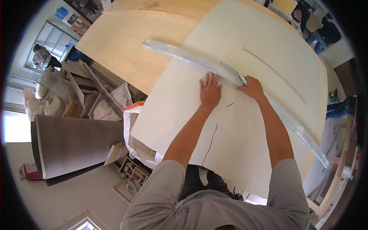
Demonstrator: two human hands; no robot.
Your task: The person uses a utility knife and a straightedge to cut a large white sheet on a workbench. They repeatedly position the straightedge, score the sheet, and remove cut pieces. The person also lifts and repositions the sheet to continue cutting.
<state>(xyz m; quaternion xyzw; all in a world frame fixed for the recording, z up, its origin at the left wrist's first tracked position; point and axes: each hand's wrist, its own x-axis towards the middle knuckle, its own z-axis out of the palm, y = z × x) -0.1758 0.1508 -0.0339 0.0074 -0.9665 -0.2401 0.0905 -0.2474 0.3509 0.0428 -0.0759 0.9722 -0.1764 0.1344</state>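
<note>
A long, pale metal straightedge (179,52) crosses an off-white sheet (178,95) at a slant and reaches past both sides of it. My left hand (210,90) lies palm down on the sheet, fingertips at the straightedge's near edge. In my right hand (253,88) is a silvery metal hand tool (233,71), held beside the straightedge. Its working end is hidden by my fingers, so its exact kind is unclear. A jagged dark line (211,141) runs on the sheet towards my body, with a short dark mark (230,104) farther up.
Under the sheet is a wooden board (123,37). A thin dark line (276,73) marks the sheet's far part. At left stand a large roll of sheet material (80,143), an open white sack (128,126) and a plank (100,86). People (325,34) are in the background.
</note>
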